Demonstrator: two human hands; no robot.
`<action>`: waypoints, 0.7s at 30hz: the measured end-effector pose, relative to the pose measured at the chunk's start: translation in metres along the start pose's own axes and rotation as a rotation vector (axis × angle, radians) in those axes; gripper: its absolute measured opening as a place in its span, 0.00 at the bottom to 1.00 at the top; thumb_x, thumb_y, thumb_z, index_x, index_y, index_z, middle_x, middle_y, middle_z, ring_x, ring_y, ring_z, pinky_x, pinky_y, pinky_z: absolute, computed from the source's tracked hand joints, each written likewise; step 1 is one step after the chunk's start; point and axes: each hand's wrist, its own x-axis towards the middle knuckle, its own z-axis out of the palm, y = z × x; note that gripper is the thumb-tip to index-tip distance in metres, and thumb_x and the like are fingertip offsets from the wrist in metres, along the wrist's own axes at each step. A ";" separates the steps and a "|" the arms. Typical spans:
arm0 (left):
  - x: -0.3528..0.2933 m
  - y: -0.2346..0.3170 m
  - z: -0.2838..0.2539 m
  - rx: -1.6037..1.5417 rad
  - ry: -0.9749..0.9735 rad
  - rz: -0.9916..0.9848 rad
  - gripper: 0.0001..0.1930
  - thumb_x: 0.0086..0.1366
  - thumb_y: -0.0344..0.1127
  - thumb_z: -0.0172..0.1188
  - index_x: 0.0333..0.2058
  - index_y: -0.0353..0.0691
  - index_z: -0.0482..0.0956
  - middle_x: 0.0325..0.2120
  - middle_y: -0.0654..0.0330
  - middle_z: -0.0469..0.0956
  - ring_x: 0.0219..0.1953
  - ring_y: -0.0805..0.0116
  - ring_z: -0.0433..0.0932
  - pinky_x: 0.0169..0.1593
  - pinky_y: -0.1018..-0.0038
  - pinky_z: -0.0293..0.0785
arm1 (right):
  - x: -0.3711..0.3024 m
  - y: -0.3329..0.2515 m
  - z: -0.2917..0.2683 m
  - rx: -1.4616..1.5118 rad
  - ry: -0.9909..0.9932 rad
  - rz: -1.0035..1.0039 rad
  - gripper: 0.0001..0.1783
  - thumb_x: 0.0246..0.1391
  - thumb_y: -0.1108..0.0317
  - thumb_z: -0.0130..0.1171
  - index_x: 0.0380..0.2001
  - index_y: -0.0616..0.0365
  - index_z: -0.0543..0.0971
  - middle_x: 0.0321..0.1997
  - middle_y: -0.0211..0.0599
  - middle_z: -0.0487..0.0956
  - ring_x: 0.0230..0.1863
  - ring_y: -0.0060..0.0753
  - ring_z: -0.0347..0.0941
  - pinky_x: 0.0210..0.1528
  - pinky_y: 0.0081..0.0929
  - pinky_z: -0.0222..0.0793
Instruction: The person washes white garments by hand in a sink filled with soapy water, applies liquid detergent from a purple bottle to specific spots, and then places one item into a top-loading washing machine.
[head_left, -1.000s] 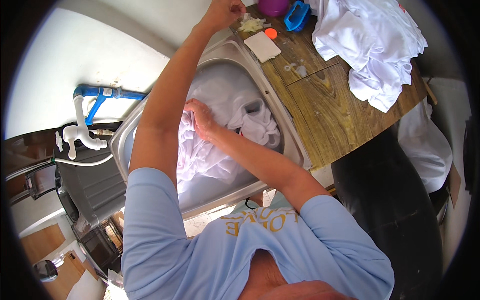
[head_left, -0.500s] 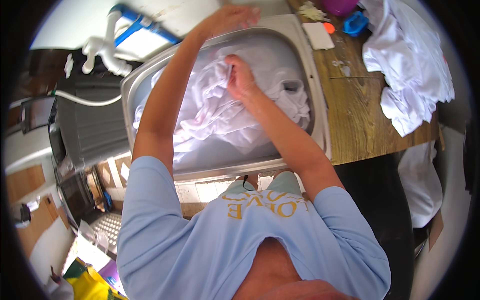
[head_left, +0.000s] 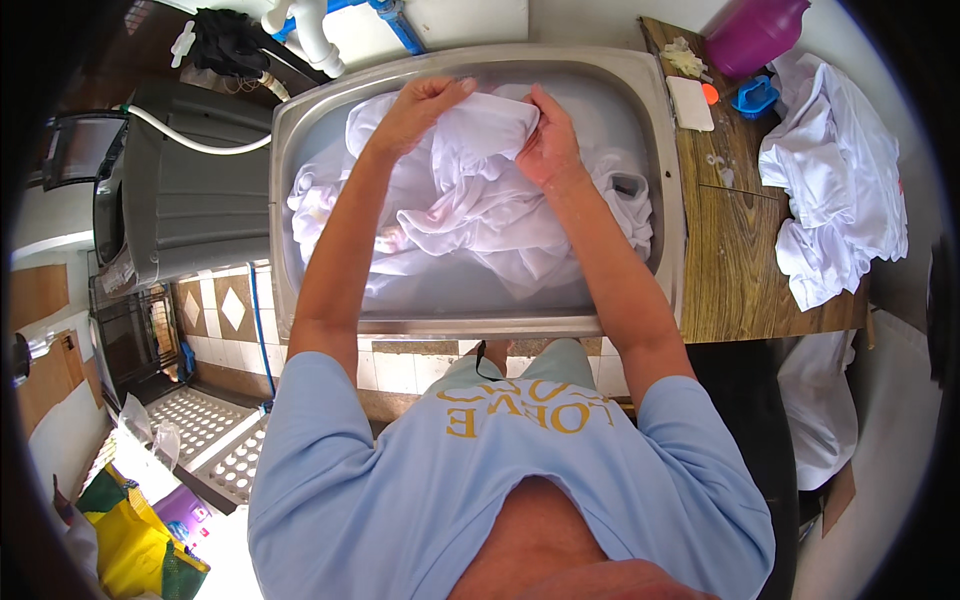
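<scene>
Over the metal sink (head_left: pixel 470 327), my left hand (head_left: pixel 418 115) and my right hand (head_left: pixel 552 142) both grip a wet white garment (head_left: pixel 485 128). Its upper part is lifted and spread between them, while the lower folds hang down. More white clothes (head_left: pixel 490 225) lie bunched in the cloudy water beneath. My left hand pinches the cloth at its left side, fingers curled. On the other side, my right hand has its thumb and fingers closed on the fabric's edge. Which part of the garment I hold cannot be told.
Right of the sink is a wooden counter (head_left: pixel 735 250) with a white clothes pile (head_left: pixel 840 175), a purple container (head_left: pixel 757 38), a blue brush (head_left: pixel 755 96), and a white block (head_left: pixel 690 104) beside an orange cap (head_left: pixel 711 93). A grey machine (head_left: pixel 200 190) with a white hose (head_left: pixel 195 147) stands left.
My left hand has come down from the sink's back edge and taken hold of the garment. The cloth is now lifted and stretched between both hands. The view has shifted.
</scene>
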 end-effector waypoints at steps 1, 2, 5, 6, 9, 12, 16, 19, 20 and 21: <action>0.003 0.000 0.010 -0.091 0.017 0.017 0.16 0.63 0.48 0.58 0.29 0.39 0.80 0.22 0.70 0.75 0.27 0.85 0.68 0.31 0.77 0.67 | 0.002 0.005 0.001 -0.032 0.134 0.002 0.14 0.60 0.56 0.50 0.28 0.56 0.72 0.31 0.34 0.76 0.38 0.33 0.74 0.46 0.31 0.70; 0.004 -0.004 0.030 0.120 0.140 0.144 0.16 0.62 0.48 0.58 0.27 0.40 0.79 0.20 0.68 0.75 0.25 0.82 0.69 0.30 0.77 0.67 | 0.001 0.011 0.015 -0.065 0.273 0.007 0.17 0.60 0.53 0.50 0.27 0.55 0.72 0.30 0.33 0.75 0.36 0.31 0.73 0.45 0.30 0.70; 0.012 -0.017 0.087 0.655 0.410 0.445 0.15 0.60 0.46 0.58 0.22 0.41 0.79 0.17 0.62 0.76 0.21 0.75 0.73 0.27 0.77 0.69 | -0.007 0.001 -0.020 0.132 -0.028 0.190 0.20 0.58 0.46 0.51 0.27 0.52 0.72 0.33 0.33 0.73 0.35 0.31 0.72 0.43 0.29 0.70; 0.019 -0.022 0.094 0.775 0.450 0.493 0.14 0.60 0.44 0.58 0.22 0.40 0.78 0.17 0.61 0.76 0.20 0.73 0.73 0.27 0.75 0.69 | -0.004 -0.004 -0.048 0.249 -0.251 0.278 0.20 0.57 0.45 0.52 0.28 0.52 0.71 0.35 0.33 0.73 0.36 0.32 0.72 0.44 0.29 0.70; 0.036 -0.052 0.095 1.176 0.619 0.577 0.11 0.58 0.39 0.59 0.21 0.40 0.78 0.18 0.58 0.77 0.19 0.66 0.75 0.26 0.72 0.70 | -0.001 0.017 -0.032 0.061 -0.138 0.097 0.26 0.57 0.41 0.48 0.41 0.54 0.73 0.46 0.37 0.74 0.45 0.36 0.72 0.50 0.30 0.67; 0.043 -0.036 0.060 0.889 0.497 0.232 0.12 0.60 0.39 0.55 0.22 0.39 0.78 0.20 0.52 0.77 0.24 0.53 0.77 0.27 0.67 0.72 | -0.010 0.022 0.015 -0.222 0.397 0.104 0.30 0.60 0.40 0.42 0.48 0.56 0.72 0.46 0.37 0.75 0.44 0.37 0.73 0.46 0.33 0.70; 0.052 -0.048 0.084 0.898 0.462 0.444 0.09 0.57 0.38 0.56 0.22 0.41 0.78 0.19 0.52 0.76 0.25 0.49 0.75 0.29 0.65 0.73 | 0.010 0.012 -0.042 0.091 -0.013 0.068 0.28 0.62 0.41 0.38 0.43 0.55 0.72 0.41 0.36 0.75 0.40 0.37 0.73 0.38 0.35 0.73; 0.052 -0.076 0.057 0.982 0.548 0.447 0.08 0.54 0.38 0.57 0.20 0.43 0.77 0.17 0.52 0.74 0.24 0.48 0.74 0.27 0.64 0.71 | 0.009 0.029 -0.023 -0.034 0.196 0.093 0.27 0.64 0.44 0.36 0.42 0.56 0.72 0.40 0.35 0.75 0.36 0.36 0.73 0.34 0.30 0.72; 0.047 -0.079 0.050 1.008 0.572 0.457 0.08 0.53 0.38 0.57 0.20 0.44 0.77 0.17 0.52 0.73 0.23 0.48 0.73 0.26 0.64 0.70 | -0.009 0.028 0.018 -0.140 0.449 0.116 0.27 0.64 0.45 0.35 0.41 0.57 0.72 0.39 0.34 0.75 0.34 0.35 0.73 0.33 0.27 0.72; 0.046 -0.057 0.050 0.987 0.564 0.370 0.07 0.53 0.38 0.56 0.20 0.44 0.77 0.18 0.50 0.74 0.25 0.48 0.74 0.28 0.63 0.71 | -0.003 0.026 0.015 -0.126 0.438 0.086 0.27 0.64 0.44 0.35 0.42 0.58 0.71 0.40 0.34 0.75 0.36 0.35 0.74 0.33 0.28 0.72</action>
